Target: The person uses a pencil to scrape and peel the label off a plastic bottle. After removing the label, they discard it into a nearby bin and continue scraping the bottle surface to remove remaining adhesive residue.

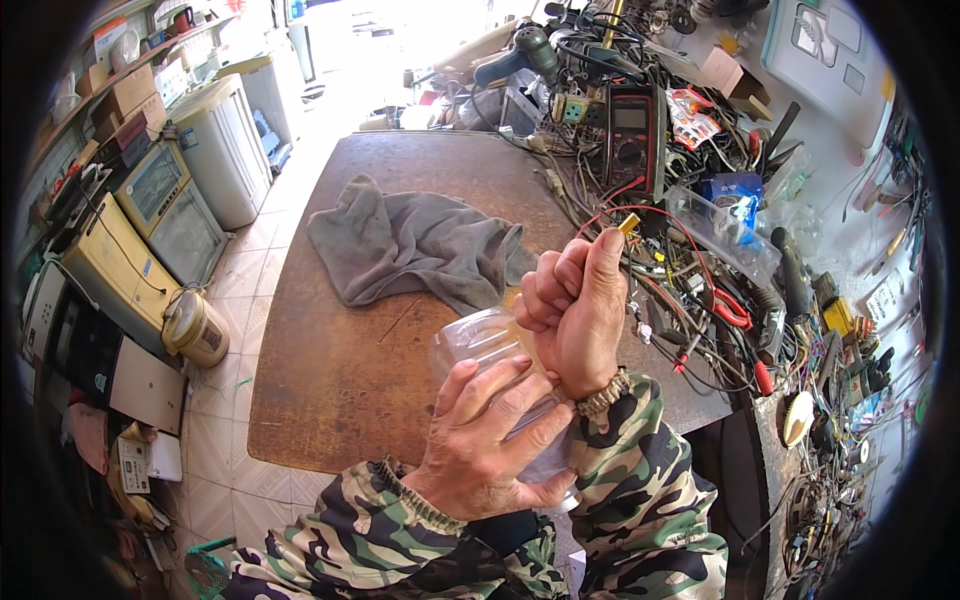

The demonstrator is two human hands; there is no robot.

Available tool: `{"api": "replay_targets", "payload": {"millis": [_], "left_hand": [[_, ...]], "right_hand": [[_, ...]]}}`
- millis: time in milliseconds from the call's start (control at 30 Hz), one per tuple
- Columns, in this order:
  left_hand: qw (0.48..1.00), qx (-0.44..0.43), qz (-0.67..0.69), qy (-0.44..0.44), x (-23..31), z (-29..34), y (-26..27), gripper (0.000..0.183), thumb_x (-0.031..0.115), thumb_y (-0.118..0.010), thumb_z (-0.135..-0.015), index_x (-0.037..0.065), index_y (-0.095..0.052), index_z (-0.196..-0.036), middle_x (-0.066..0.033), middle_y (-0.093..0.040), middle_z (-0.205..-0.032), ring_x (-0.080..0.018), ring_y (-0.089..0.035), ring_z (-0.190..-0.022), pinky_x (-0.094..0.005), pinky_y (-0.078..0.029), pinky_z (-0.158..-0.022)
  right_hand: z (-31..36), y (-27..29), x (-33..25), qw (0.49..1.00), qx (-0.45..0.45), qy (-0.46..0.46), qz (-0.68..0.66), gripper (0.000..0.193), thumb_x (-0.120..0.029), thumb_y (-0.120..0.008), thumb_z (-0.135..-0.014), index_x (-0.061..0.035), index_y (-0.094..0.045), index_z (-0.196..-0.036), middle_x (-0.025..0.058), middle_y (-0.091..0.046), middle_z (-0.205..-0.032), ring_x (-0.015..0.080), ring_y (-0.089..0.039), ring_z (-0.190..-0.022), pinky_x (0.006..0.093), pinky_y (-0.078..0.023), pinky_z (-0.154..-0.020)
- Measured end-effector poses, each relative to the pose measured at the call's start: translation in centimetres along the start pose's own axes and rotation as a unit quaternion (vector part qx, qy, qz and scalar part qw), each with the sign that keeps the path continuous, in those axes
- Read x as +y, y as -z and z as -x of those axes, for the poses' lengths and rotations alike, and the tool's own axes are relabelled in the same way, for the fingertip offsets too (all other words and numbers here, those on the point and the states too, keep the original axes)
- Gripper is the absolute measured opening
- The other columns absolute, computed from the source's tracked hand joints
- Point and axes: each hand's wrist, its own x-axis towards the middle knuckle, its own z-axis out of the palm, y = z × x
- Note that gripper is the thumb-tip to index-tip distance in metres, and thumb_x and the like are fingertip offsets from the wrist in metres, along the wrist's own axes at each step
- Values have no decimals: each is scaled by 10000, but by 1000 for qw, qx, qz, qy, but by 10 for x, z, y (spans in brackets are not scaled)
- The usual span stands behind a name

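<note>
A clear plastic bottle lies tilted under my left hand, whose fingers are wrapped over its side. The bottle's lower end shows near my right sleeve. Just above and to the right, my right hand is closed in a fist with the thumb up. From between its thumb and forefinger sticks the end of a small gold-coloured rod; the rest is hidden in the fist. Beyond both hands, a crumpled grey cloth rests on the brown wooden table.
Tangled wires, a multimeter, red-handled pliers and a heat gun crowd the table's right and far side. On the left, old appliances line the wall, with a lidded bucket on the tiled floor.
</note>
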Motion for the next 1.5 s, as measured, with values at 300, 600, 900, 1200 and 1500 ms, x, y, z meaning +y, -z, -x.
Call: {"api": "replay_targets", "payload": {"millis": [300,600,900,1200,1500], "left_hand": [[1000,2,6,7,0,1,0,504,534,-795,-809,161,-799,-1148,-77,-678,-1312,-317,-577,-1336,-531,-309,-1206],[1000,-1,14,5,-1,1,0,511,534,-801,-800,164,-801,-1152,-78,-675,-1316,-324,-570,-1335,-537,-328,-1193],[1000,1,7,-2,-2,2,0,519,543,-794,-803,158,-806,-1153,-88,-672,-1319,-332,-561,-1333,-545,-365,-1165],[1000,14,-16,-7,1,-1,1,553,455,-880,-672,181,-804,-1147,-51,-703,-1292,-323,-599,-1276,-542,-389,-1148],[998,25,-4,-62,-3,-5,-3,472,416,-822,-785,114,-790,-1147,-71,-724,-1246,-312,-631,-1221,-503,-468,-1066]], "right_hand": [[0,1,0,999,28,-17,-25,683,-726,-512,-1031,-143,-340,-720,-36,-262,-613,94,-213,-519,296,-190,-463],[2,0,-3,999,47,-16,-17,693,-733,-516,-1027,-145,-332,-710,-32,-274,-623,98,-221,-519,301,-193,-461],[3,0,-3,998,55,-28,-23,696,-731,-510,-1031,-149,-316,-703,-31,-272,-621,99,-236,-508,297,-198,-453],[11,6,-3,999,42,16,-8,640,-645,-416,-1106,-98,-422,-774,21,-405,-671,142,-390,-557,339,-412,-553],[21,13,-3,994,27,91,53,505,-425,-457,-1162,43,-618,-1266,49,-607,-817,136,-612,-732,299,-518,-698]]}}
